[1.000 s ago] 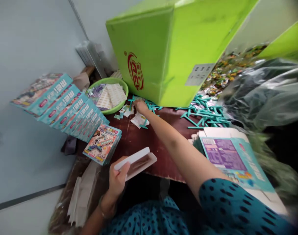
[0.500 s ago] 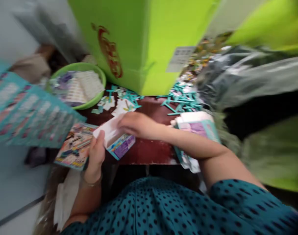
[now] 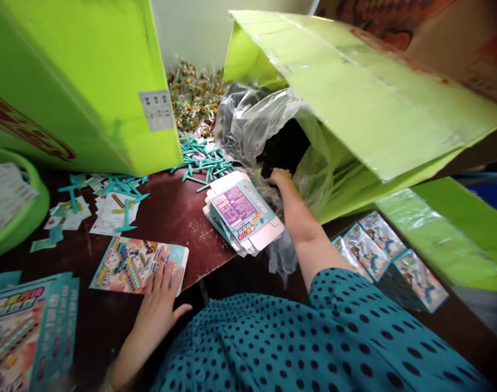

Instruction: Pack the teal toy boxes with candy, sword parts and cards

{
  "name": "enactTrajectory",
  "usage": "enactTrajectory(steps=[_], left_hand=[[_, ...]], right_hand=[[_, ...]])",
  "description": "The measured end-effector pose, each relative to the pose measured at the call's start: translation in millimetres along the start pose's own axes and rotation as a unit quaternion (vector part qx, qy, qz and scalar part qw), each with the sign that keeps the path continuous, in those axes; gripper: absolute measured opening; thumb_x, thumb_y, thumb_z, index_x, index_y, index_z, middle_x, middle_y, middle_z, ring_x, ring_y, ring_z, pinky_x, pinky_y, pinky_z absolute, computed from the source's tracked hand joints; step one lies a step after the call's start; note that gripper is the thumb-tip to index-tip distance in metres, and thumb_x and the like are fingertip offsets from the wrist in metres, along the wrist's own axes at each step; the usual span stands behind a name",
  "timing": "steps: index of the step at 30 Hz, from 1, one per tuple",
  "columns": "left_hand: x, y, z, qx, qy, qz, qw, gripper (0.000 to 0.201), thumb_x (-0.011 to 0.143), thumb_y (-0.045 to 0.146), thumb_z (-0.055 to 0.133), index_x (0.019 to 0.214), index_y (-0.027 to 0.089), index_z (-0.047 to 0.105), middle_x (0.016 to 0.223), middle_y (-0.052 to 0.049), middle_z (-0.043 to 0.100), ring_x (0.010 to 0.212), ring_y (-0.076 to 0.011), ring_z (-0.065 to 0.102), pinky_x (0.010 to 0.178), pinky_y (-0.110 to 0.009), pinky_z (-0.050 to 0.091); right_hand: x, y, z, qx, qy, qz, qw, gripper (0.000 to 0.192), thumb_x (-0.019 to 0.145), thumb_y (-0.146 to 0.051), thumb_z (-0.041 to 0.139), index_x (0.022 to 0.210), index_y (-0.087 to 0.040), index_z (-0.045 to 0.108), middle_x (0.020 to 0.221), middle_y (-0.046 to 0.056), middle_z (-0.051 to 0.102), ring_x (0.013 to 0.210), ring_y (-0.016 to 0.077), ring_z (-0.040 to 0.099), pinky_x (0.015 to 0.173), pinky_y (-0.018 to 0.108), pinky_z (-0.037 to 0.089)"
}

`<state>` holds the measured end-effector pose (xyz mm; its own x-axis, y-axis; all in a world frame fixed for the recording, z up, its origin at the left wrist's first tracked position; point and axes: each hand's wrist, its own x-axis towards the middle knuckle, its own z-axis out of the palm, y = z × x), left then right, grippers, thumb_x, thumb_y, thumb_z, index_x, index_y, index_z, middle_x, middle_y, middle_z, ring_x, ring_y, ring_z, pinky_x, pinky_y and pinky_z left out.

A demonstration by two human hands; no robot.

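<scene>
My left hand [image 3: 161, 298] lies flat, fingers spread, on the near end of a colourful toy box [image 3: 128, 265] that rests on the brown table [image 3: 179, 207]. My right hand [image 3: 278, 177] reaches to the right into the dark mouth of a clear plastic bag [image 3: 252, 122] inside a tipped green carton [image 3: 355, 103]; its fingertips are hidden there. A stack of flat unfolded box blanks [image 3: 242, 211] sits just left of my right forearm.
A big green carton [image 3: 80, 81] stands at the back left. Teal T-shaped plastic parts [image 3: 199, 160] and small leaflets [image 3: 109, 204] are scattered before it. A green basin [image 3: 22, 220] is at the left edge. Filled boxes lie lower left [image 3: 23, 321] and at the right [image 3: 385, 253].
The view swung right. The box my left hand held now lies closed on the table under that hand. My right hand left the box and reached into the plastic bag.
</scene>
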<state>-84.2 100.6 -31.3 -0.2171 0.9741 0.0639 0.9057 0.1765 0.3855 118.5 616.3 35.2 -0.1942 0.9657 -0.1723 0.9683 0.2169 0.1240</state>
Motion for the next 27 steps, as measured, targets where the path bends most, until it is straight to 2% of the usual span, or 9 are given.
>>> enactTrajectory(steps=[4,7,10,12,15,17,21,24,27], left_hand=[[37,9,0.7,-0.139,-0.014,-0.059,0.988,0.058,0.095,0.049,0.062,0.147,0.023,0.059,0.156,-0.016,0.055,0.146,-0.0393,0.049,0.122,-0.062,0.037],[82,32,-13.3,-0.378,0.016,-0.111,0.919,0.053,0.093,0.057,0.065,0.135,0.025,0.067,0.146,-0.014,0.063,0.139,-0.0344,0.057,0.125,-0.056,0.035],[126,49,-18.7,-0.683,-0.002,-0.161,0.713,0.077,0.085,0.077,0.063,0.136,0.019,0.066,0.138,-0.019,0.068,0.128,-0.0379,0.064,0.113,-0.056,0.048],[147,47,-18.8,-0.813,-0.004,-0.198,0.547,0.080,0.089,0.077,0.057,0.139,0.015,0.062,0.132,-0.020,0.070,0.122,-0.0362,0.068,0.107,-0.053,0.054],[163,24,-20.7,-0.847,0.100,-0.297,0.429,0.040,0.102,0.033,0.054,0.138,0.017,0.062,0.117,-0.011,0.078,0.107,-0.0222,0.075,0.102,-0.039,0.058],[162,9,-24.4,-0.827,0.145,-0.348,0.418,0.044,0.101,0.013,0.048,0.143,0.021,0.058,0.109,-0.007,0.080,0.100,-0.0178,0.076,0.095,-0.034,0.061],[145,2,-31.9,-0.778,0.108,-0.392,0.479,0.056,0.101,0.014,0.050,0.156,0.026,0.046,0.100,-0.008,0.080,0.084,-0.0186,0.078,0.068,-0.029,0.064],[129,8,-28.7,-0.771,0.095,-0.402,0.485,0.064,0.100,0.016,0.056,0.160,0.031,0.041,0.104,-0.007,0.080,0.086,-0.0187,0.078,0.076,-0.030,0.066],[119,0,-16.5,-0.789,0.098,-0.405,0.451,0.073,0.095,0.009,0.061,0.160,0.035,0.041,0.115,-0.007,0.079,0.104,-0.0215,0.078,0.099,-0.037,0.062]], right_hand=[[-8,11,3,0.066,0.052,0.028,0.996,0.041,0.093,-0.033,0.067,0.126,-0.010,0.072,0.124,0.024,0.072,0.121,0.0374,0.065,0.103,0.051,0.048],[-46,1,-14,0.171,0.182,-0.027,0.968,0.033,0.100,-0.026,0.051,0.122,-0.013,0.073,0.115,0.019,0.076,0.111,0.0327,0.069,0.100,0.047,0.048],[-123,-43,-16,0.262,0.233,-0.283,0.892,0.031,0.103,-0.026,0.049,0.121,-0.018,0.073,0.115,0.013,0.076,0.108,0.0272,0.068,0.097,0.041,0.049],[-172,-88,-7,0.253,0.184,-0.530,0.788,0.028,0.105,-0.027,0.049,0.114,-0.020,0.074,0.111,0.011,0.076,0.106,0.0237,0.067,0.097,0.039,0.048],[-181,-158,0,0.222,0.076,-0.735,0.636,0.030,0.105,-0.041,0.055,0.098,-0.021,0.076,0.104,0.005,0.077,0.104,0.0200,0.067,0.096,0.033,0.047],[-132,-195,-11,0.241,0.063,-0.696,0.673,0.035,0.107,-0.044,0.051,0.102,-0.021,0.076,0.102,0.004,0.077,0.099,0.0175,0.067,0.092,0.029,0.048],[26,-238,-49,0.168,0.140,-0.421,0.880,0.037,0.107,-0.031,0.044,0.127,-0.016,0.072,0.138,0.013,0.066,0.125,0.0222,0.060,0.105,0.032,0.045],[113,-249,-58,0.120,0.148,-0.343,0.920,0.039,0.099,-0.018,0.047,0.127,-0.008,0.073,0.157,0.023,0.048,0.141,0.0348,0.046,0.114,0.047,0.038],[154,-251,-51,0.102,0.143,-0.306,0.935,0.044,0.094,-0.008,0.045,0.127,-0.006,0.073,0.158,0.024,0.048,0.149,0.0390,0.037,0.121,0.059,0.028]])
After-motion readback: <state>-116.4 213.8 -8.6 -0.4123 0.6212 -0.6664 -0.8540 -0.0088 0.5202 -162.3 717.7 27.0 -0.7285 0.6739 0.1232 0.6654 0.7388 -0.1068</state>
